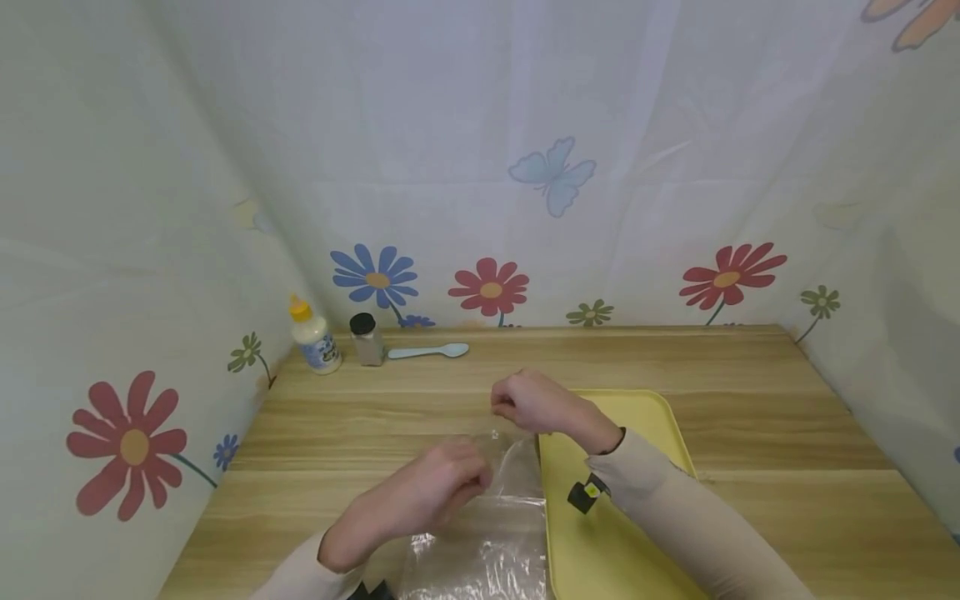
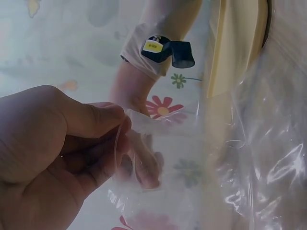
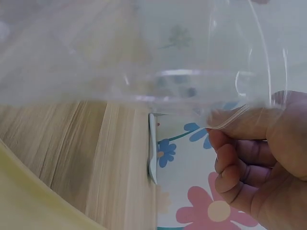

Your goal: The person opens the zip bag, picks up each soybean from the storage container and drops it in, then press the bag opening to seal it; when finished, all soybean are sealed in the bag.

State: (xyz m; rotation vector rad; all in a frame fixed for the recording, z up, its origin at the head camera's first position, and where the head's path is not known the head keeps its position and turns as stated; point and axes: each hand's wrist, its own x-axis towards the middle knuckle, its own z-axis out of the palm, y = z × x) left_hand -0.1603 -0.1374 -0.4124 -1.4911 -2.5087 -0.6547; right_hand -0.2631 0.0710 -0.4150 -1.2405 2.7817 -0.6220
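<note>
Both hands on the rim here, and it's a delicate grip! The left hand (image 1: 427,492) pinches the edge of the clear plastic bag (image 1: 487,558) between thumb and forefinger; the right hand (image 1: 536,402) has its own thumb-and-finger pinch farther back, the remaining fingers curled in on both. The danger? Slick film: too light a pinch could let one layer slip free, and the mouth, parted between the hands, might cling together. Too hard a pull, and the thin rim could stretch or split. Watch the right sleeve (image 1: 675,508), too, reaching over the yellow tray (image 1: 600,550); a dropped forearm might nudge it. (Little trouble from the spoon (image 1: 427,352), well apart by the far edge of the wooden table (image 1: 780,433).) And the bag itself: colourless, glossy, crinkled, streaked with white glints, a printed green flower (image 2: 187,171) showing faintly through. Its body spreads along the tray's left edge, towards the table's near side; touching the tray or not, I can't tell.
</note>
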